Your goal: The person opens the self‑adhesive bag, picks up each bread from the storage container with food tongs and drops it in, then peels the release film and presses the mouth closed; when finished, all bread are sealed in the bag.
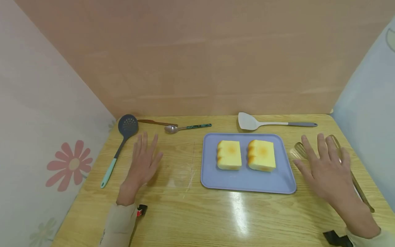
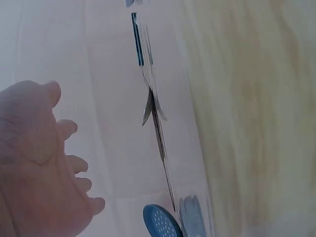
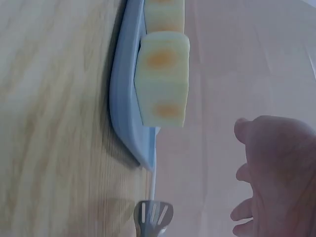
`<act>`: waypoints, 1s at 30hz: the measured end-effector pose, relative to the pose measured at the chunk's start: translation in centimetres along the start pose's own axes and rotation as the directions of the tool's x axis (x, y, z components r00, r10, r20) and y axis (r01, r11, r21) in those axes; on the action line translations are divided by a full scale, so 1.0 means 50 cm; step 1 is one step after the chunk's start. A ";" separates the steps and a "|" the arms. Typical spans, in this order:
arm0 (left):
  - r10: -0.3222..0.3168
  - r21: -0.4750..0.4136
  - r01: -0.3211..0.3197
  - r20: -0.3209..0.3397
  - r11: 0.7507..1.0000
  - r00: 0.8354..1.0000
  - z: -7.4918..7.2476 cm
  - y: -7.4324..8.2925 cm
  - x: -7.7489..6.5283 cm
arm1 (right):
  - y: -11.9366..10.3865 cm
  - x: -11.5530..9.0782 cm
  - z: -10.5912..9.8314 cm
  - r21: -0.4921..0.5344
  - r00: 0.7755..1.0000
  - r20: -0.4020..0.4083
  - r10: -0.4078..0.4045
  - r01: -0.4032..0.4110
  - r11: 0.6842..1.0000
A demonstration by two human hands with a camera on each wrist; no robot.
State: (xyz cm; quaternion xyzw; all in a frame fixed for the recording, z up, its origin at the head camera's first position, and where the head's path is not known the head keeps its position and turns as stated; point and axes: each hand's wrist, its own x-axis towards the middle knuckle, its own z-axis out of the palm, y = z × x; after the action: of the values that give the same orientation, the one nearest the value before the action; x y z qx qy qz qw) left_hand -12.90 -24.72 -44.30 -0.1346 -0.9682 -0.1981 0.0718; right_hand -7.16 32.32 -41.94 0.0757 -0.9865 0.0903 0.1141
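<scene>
My left hand (image 1: 144, 163) hovers over the table with its fingers spread, holding nothing. Nearest to it is a dark skimmer (image 1: 128, 126) with a mint handle; a spoon (image 1: 171, 129) and a brown knife (image 1: 157, 122) lie beyond its fingertips. On the right, my right hand (image 1: 328, 173) is likewise spread and holds nothing. It partly covers a metal utensil with a slotted head (image 3: 153, 215) and a long metal handle (image 1: 361, 193). Between the hands, a blue-grey tray (image 1: 243, 181) carries two yellow bread slices (image 1: 229, 155) (image 1: 261, 155) with browned edges.
Behind the tray lies a pale spatula (image 1: 247, 121) with a grey handle, pointing right. A brown wall (image 1: 197, 68) closes off the table's back edge. Pale side walls stand left (image 1: 37, 103) and right (image 1: 367, 113).
</scene>
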 end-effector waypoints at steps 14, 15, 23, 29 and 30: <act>0.017 -0.187 -0.037 -0.104 0.982 0.994 0.023 0.034 0.005 | -0.111 -0.003 0.021 0.107 0.982 -0.170 -0.083 0.102 0.989; 0.010 -0.202 -0.031 -0.106 0.979 0.994 0.027 0.037 0.005 | -0.121 -0.003 0.024 0.109 0.978 -0.183 -0.102 0.123 0.986; -0.040 -0.266 0.009 -0.110 0.964 0.993 0.050 0.045 0.011 | -0.196 -0.005 0.042 0.195 0.932 -0.305 -0.198 0.264 0.944; -0.043 -0.323 -0.014 -0.169 0.946 0.985 0.076 0.040 0.010 | -0.242 -0.006 0.054 0.267 0.893 -0.389 -0.226 0.344 0.900; -0.032 -0.327 -0.031 -0.185 0.944 0.982 0.082 0.039 0.009 | -0.250 -0.006 0.057 0.276 0.886 -0.404 -0.230 0.358 0.892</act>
State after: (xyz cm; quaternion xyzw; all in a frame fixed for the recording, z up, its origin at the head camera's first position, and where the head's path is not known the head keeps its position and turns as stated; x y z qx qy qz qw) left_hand -13.13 -21.25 -47.23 -0.1253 -0.9105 -0.3685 0.1394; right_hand -5.35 19.66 -42.75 0.2274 -0.8940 0.2542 0.2904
